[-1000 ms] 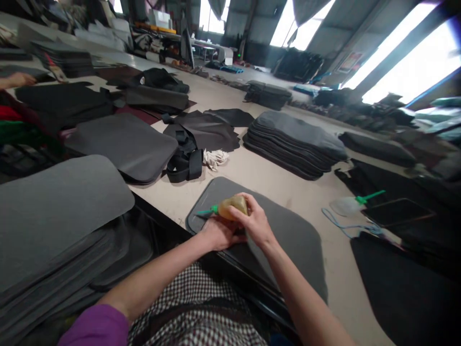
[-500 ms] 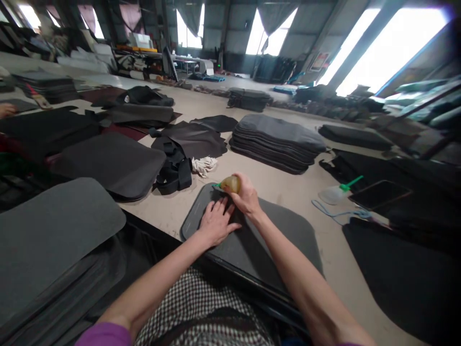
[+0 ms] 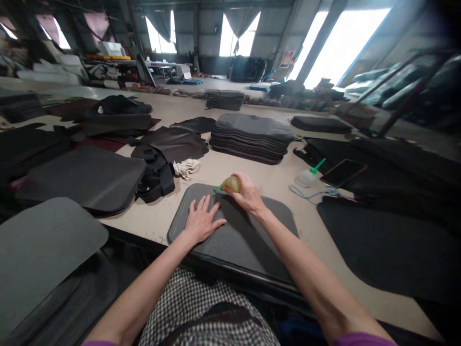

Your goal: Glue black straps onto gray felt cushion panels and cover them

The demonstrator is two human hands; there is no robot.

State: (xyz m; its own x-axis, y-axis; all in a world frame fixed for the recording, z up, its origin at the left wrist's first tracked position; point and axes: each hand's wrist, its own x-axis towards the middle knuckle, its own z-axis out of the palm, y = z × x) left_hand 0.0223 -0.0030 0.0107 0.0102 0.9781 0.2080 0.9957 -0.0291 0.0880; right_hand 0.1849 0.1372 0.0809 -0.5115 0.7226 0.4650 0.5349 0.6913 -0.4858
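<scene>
A grey rounded foam panel (image 3: 248,238) lies on the table right in front of me. My left hand (image 3: 200,221) rests flat on its left part, fingers spread and holding nothing. My right hand (image 3: 248,192) is closed round a small amber squeeze bottle (image 3: 231,184) with a green nozzle. The nozzle points left, down at the panel's far edge.
A stack of grey panels (image 3: 252,134) sits beyond. Black straps (image 3: 156,175) and a white rag (image 3: 186,166) lie to the left. A second bottle with a green nozzle (image 3: 307,176), a blue cord (image 3: 312,193) and a dark tablet (image 3: 343,171) are to the right. More panels (image 3: 46,240) are piled at the left.
My left hand has slid off the bottle and now lies flat and spread on the panel. My right hand carried the bottle along to the panel's far edge.
</scene>
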